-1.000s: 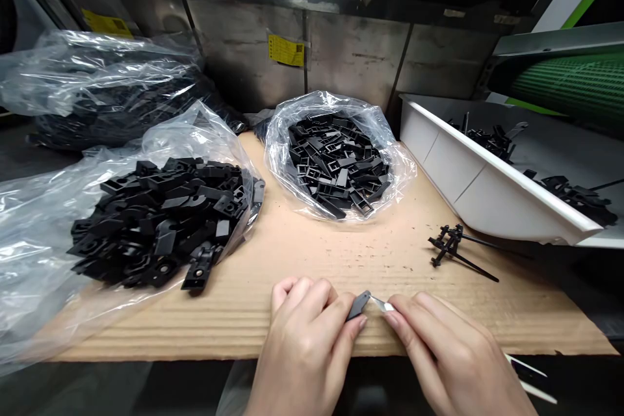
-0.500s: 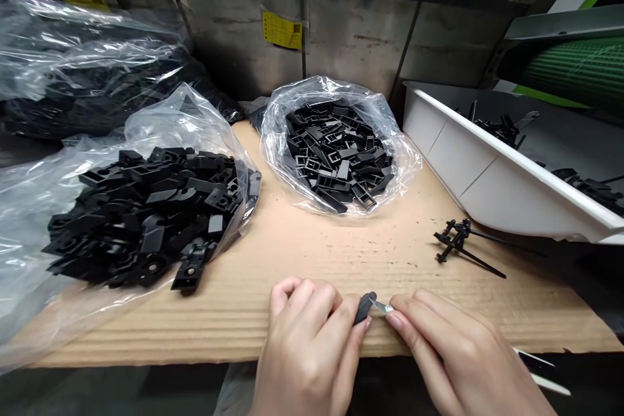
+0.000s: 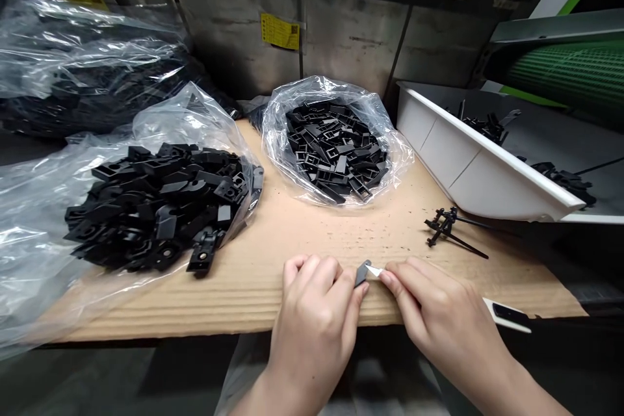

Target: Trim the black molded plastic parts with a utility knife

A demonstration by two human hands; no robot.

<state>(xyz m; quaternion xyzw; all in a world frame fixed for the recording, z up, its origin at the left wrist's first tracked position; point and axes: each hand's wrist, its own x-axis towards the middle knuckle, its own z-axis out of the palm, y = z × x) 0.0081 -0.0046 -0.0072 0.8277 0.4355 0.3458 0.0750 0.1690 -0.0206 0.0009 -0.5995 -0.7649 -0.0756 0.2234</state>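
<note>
from the head camera, the left hand (image 3: pixel 312 318) was curled closed and pinched a small black plastic part (image 3: pixel 362 273) between thumb and forefinger, just above the near edge of the cardboard (image 3: pixel 273 299). the right hand (image 3: pixel 443 305) was closed just as tightly, with thumb and fingertips (image 3: pixel 390 281) pinching a small pale blade (image 3: pixel 374 270), whose tip touched the part.

on the cardboard's left side lay an open bag (image 3: pixel 39 253) of black parts (image 3: pixel 160 214). a second bag (image 3: pixel 273 136) of black parts (image 3: pixel 336 149) sat on its far side. a white tray (image 3: pixel 468 175) of black pieces stood tilted past its far right corner. a black sprue (image 3: pixel 451 231) lay on its right side, and a white-and-black tool (image 3: pixel 507 315) sat just off its near right edge. beyond its far edge stood a steel wall (image 3: pixel 351 32) with a yellow label (image 3: pixel 280 31).
</note>
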